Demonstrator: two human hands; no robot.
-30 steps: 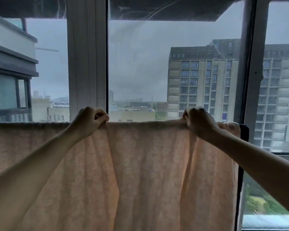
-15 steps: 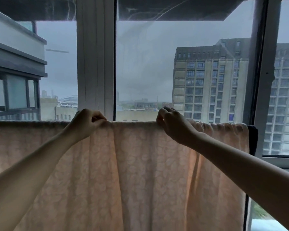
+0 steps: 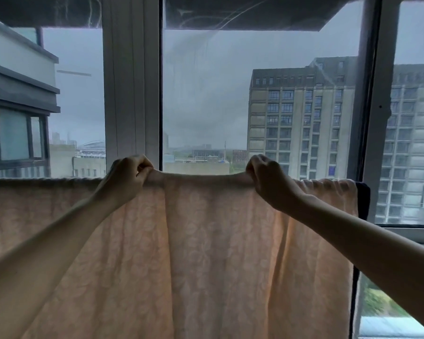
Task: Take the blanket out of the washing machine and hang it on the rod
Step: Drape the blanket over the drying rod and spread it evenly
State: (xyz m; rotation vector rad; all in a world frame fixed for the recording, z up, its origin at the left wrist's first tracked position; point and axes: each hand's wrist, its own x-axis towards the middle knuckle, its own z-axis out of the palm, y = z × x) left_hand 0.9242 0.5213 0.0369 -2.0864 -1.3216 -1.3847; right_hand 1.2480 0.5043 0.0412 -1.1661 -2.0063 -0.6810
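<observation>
A pale pink patterned blanket (image 3: 206, 253) hangs in front of the window, draped over a rod that the cloth hides along its top edge. My left hand (image 3: 126, 178) pinches the top fold near the middle. My right hand (image 3: 269, 182) grips the same fold further right. Between the two hands the fold is lifted slightly and stretched taut. To the right of my right hand the blanket top is bunched in small gathers (image 3: 328, 185).
A dark cloth edge (image 3: 362, 199) hangs just past the blanket's right end. Behind stand a white window mullion (image 3: 130, 81) and a grey frame post (image 3: 382, 106). A window sill (image 3: 406, 234) runs at the right.
My right hand moved left along the top fold, then back right, and now grips it. Both hands have raised and tightened the fold between them. The camera has shifted a little.
</observation>
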